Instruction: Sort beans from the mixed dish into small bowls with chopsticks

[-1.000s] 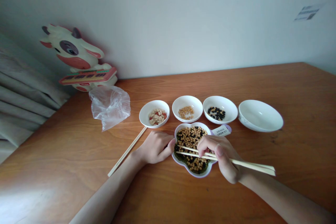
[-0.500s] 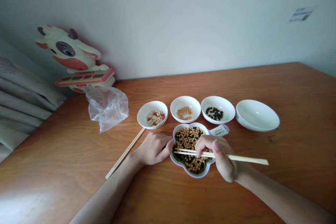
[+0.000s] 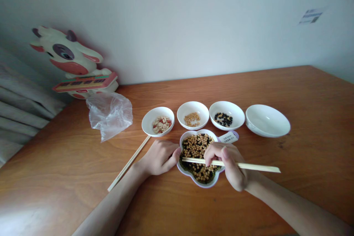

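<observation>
Across a brown wooden surface (image 3: 193, 214), seen thru the head cam I'm viewing remotely, both bare hands work at a white, lilac-edged, flower-shaped dish (image 3: 204, 186), ctr of view, nearest me in front of a row of 4 white bowls. It's full of mixed tan beans (image 3: 196, 151), black beans and small dark-green grains; a labelled handle (image 3: 229, 138) sticks out upper R, partly behind my R hand (image 3: 231, 163).

That R hand grips a pair of wooden chopsticks (image 3: 260, 167), thumb over fingers; the sticks run nearly level, tips close tog. over the dish's L side. Can't tell if a bean is btwn them. My L hand (image 3: 162, 158) rests on the surface just L of the dish, fingers curled, thumb at the rim; can't tell if it pinches the edge.

Bowls, L to R: 1st bowl (image 3: 148, 121) w/ flat pale seeds + a few reddish pcs; 2nd bowl (image 3: 204, 116) w/ tan beans; 3rd bowl (image 3: 238, 116) w/ mostly black beans; 4th bowl (image 3: 268, 120), larger.

Spare chopsticks (image 3: 128, 163) lie diagonally btwn 1st bowl and L forearm. Far L: crumpled clear plastic bag (image 3: 110, 114), cow toy w/ keyboard (image 3: 73, 62) by the wall, grey curtain (image 3: 24, 107).
</observation>
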The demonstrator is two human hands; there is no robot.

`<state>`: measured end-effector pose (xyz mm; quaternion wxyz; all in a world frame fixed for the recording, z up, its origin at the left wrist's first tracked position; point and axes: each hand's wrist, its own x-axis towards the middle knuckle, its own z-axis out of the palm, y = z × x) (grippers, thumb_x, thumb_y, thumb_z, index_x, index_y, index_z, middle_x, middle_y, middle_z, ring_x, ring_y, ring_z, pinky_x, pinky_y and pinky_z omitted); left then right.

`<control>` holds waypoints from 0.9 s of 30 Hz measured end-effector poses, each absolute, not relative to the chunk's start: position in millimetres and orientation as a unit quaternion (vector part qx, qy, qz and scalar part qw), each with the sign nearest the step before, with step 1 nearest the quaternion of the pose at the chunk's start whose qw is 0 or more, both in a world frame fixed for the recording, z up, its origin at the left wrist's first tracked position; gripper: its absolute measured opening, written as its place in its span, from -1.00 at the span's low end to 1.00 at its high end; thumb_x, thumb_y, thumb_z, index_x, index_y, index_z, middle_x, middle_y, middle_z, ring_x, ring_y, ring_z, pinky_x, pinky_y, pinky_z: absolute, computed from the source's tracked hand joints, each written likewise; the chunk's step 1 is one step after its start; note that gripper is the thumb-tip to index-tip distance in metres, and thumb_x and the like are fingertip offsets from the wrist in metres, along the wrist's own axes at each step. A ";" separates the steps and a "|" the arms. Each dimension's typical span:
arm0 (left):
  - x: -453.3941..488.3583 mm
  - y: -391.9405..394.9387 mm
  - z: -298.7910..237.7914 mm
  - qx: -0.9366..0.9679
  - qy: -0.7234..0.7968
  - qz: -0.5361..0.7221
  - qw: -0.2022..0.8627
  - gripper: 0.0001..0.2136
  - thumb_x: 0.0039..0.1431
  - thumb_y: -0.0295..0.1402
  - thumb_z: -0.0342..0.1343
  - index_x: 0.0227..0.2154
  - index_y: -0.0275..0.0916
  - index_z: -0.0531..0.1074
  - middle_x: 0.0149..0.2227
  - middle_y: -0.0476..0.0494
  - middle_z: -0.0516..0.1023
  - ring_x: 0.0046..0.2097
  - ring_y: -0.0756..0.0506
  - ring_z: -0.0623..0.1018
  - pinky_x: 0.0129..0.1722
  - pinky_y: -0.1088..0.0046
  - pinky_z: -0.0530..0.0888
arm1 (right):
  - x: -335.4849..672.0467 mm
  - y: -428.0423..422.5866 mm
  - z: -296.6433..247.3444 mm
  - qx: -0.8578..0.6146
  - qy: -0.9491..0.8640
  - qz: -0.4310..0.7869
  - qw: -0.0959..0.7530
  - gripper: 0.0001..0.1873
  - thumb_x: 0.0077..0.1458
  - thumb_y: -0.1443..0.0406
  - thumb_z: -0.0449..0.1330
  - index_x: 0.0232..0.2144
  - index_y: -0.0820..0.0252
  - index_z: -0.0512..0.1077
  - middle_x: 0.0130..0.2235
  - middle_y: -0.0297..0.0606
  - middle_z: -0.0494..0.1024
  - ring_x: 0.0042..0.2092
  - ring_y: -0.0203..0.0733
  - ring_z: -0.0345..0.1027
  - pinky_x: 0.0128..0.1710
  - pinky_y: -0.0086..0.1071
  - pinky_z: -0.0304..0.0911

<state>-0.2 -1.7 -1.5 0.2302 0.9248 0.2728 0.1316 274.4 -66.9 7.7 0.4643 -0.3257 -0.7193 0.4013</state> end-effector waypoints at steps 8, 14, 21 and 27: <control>-0.1 -0.9 -3.2 0.923 0.279 0.132 0.228 -0.64 0.53 -0.26 -0.23 -0.45 -0.21 0.20 -0.46 -0.04 0.42 -0.46 -0.02 0.32 -0.37 0.39 0.20 | 274.5 -67.3 6.7 -0.322 -0.729 0.386 0.466 -0.31 0.49 -0.03 -0.26 -0.40 0.17 0.47 -0.41 -0.24 0.53 -0.37 -0.20 0.37 -0.29 -0.27 0.19; -0.2 -0.9 -3.0 0.923 0.275 0.135 0.230 -0.63 0.53 -0.27 -0.24 -0.45 -0.22 0.21 -0.46 -0.04 0.43 -0.46 -0.02 0.33 -0.38 0.41 0.20 | 274.2 -65.8 8.1 -0.323 -0.732 0.383 0.461 -0.30 0.49 -0.03 -0.28 -0.39 0.17 0.47 -0.40 -0.25 0.52 -0.36 -0.20 0.38 -0.27 -0.27 0.19; 0.7 -0.9 -1.2 0.924 0.276 0.131 0.230 -0.63 0.52 -0.26 -0.24 -0.45 -0.21 0.23 -0.46 -0.06 0.46 -0.45 -0.03 0.35 -0.37 0.41 0.23 | 275.1 -66.5 6.7 -0.324 -0.735 0.382 0.457 -0.31 0.48 -0.05 -0.28 -0.39 0.16 0.46 -0.41 -0.27 0.50 -0.37 -0.21 0.34 -0.28 -0.27 0.16; 0.1 -0.5 -1.8 0.926 0.274 0.133 0.223 -0.63 0.52 -0.27 -0.25 -0.44 -0.21 0.23 -0.47 -0.06 0.44 -0.46 -0.03 0.35 -0.37 0.40 0.23 | 274.5 -67.4 6.1 -0.330 -0.720 0.402 0.460 -0.31 0.47 -0.08 -0.26 -0.40 0.17 0.45 -0.42 -0.27 0.49 -0.37 -0.21 0.33 -0.30 -0.27 0.14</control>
